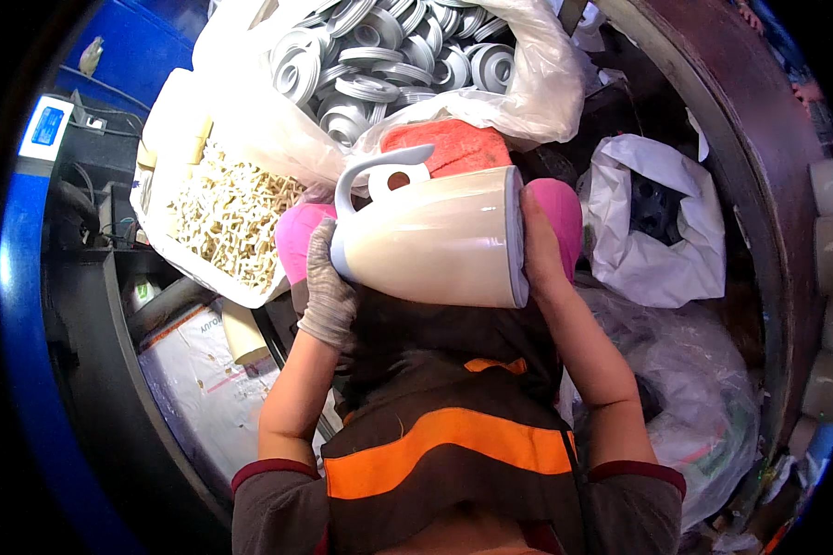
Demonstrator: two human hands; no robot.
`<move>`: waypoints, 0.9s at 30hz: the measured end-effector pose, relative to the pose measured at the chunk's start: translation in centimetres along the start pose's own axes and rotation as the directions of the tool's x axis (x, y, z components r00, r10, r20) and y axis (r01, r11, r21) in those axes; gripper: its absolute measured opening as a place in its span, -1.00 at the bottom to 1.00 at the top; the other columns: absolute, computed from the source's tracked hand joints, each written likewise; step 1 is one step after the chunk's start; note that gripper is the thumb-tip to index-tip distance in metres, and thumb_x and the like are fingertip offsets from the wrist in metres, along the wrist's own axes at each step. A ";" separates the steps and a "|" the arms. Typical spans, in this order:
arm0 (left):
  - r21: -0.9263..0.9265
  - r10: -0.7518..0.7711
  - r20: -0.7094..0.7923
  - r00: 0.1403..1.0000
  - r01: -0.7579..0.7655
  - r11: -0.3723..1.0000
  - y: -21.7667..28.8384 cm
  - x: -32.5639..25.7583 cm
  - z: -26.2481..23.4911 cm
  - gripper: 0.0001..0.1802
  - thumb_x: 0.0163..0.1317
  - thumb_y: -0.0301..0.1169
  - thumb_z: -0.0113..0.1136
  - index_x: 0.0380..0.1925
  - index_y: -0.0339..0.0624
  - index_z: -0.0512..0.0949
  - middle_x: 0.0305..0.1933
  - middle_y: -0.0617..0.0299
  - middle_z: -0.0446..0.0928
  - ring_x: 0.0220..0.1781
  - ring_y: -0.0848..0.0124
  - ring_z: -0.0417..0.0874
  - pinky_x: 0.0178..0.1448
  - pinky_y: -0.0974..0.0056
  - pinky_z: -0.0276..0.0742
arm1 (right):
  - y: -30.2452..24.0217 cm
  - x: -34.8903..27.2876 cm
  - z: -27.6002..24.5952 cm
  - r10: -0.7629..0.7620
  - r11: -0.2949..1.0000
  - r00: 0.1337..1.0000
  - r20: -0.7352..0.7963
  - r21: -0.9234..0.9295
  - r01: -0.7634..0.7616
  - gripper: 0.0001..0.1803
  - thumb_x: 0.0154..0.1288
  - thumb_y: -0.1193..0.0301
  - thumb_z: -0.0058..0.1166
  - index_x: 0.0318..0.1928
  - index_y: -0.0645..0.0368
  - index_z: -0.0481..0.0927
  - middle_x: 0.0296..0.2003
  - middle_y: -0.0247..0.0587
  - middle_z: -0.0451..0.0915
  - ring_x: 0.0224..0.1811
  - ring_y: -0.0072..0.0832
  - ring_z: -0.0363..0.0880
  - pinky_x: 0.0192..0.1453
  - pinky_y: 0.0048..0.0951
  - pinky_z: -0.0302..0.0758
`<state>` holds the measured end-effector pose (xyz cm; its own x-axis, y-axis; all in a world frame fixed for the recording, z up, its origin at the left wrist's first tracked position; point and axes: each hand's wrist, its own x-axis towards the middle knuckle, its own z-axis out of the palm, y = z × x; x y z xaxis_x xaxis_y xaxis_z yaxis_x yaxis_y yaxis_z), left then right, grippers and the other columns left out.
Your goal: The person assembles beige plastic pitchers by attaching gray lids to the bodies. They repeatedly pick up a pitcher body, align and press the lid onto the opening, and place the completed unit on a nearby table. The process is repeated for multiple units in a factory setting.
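A cream thermos jug [430,242] with a pale grey handle [344,190] lies on its side above my lap, its narrow end to the left. My left hand [329,294], in a light knitted glove, is closed against that narrow end below the handle. At the wide, grey-rimmed end, my bare right hand [543,248] presses with its palm and fingers. Together the two hands hold the jug level between them. Some fingers of both hands are hidden behind it. Just past the handle show a white ring-shaped piece [415,172] and a folded red cloth [453,145].
Ahead, a large plastic bag [541,79] holds many grey round lids [370,60]. Small cream parts [236,217] fill a white sack at the left. On the right stands a white bag [657,268] with dark parts, beside a brown metal beam [740,120].
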<state>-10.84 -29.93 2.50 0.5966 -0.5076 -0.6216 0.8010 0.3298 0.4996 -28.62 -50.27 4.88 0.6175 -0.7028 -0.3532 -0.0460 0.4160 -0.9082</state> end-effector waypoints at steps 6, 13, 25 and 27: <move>-0.022 -0.115 -0.018 0.993 0.114 0.993 -0.1 -1.3 2.1 -0.50 0.21 -0.04 0.09 -0.01 -0.19 0.46 -0.08 0.06 0.59 -0.09 0.19 0.62 0.09 0.10 0.54 | 0.5 1.8 -1.6 -0.099 0.992 0.994 0.033 0.078 0.096 -0.40 0.46 0.01 -0.29 0.28 0.20 0.30 0.11 -0.20 0.45 0.14 -0.46 0.40 0.31 -0.45 0.20; 0.321 0.239 0.342 0.909 -0.352 0.879 2.8 -2.4 2.9 -0.43 0.24 0.00 0.05 0.07 -0.20 0.42 -0.04 0.10 0.55 0.05 0.29 0.55 0.16 0.18 0.47 | -4.5 0.6 -3.9 -0.267 0.956 0.961 0.076 -0.109 0.274 -0.45 0.47 0.05 -0.30 0.21 0.21 0.37 -0.01 -0.25 0.52 0.00 -0.53 0.45 0.14 -0.50 0.31; 0.545 0.304 0.589 0.749 -0.646 0.534 3.0 -2.1 8.6 -0.66 0.33 -0.22 0.03 -0.20 -0.31 0.55 -0.06 0.18 0.54 -0.11 0.49 0.51 0.06 0.38 0.41 | -14.1 -9.9 -2.3 -0.349 0.857 0.859 0.376 -0.242 0.454 -0.69 0.41 0.20 -0.08 -0.21 0.22 0.49 -0.45 -0.38 0.48 -0.38 -0.65 0.47 -0.29 -0.56 0.39; 0.601 0.277 0.589 0.759 -0.641 0.477 4.3 -2.0 6.4 -0.68 0.35 -0.25 0.00 -0.14 -0.30 0.53 -0.11 0.23 0.51 -0.16 0.51 0.51 -0.04 0.42 0.42 | -16.8 -10.3 -3.3 -0.728 0.631 0.657 0.196 -0.181 0.754 -0.72 0.43 0.28 -0.10 -0.21 0.29 0.48 -0.40 -0.33 0.50 -0.36 -0.61 0.49 -0.23 -0.55 0.42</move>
<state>-8.88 -32.60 9.73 0.6464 -0.7627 0.0221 -0.0293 0.0042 0.9996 -36.77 -51.93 22.98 0.5928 -0.6517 0.4732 0.2940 -0.3719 -0.8805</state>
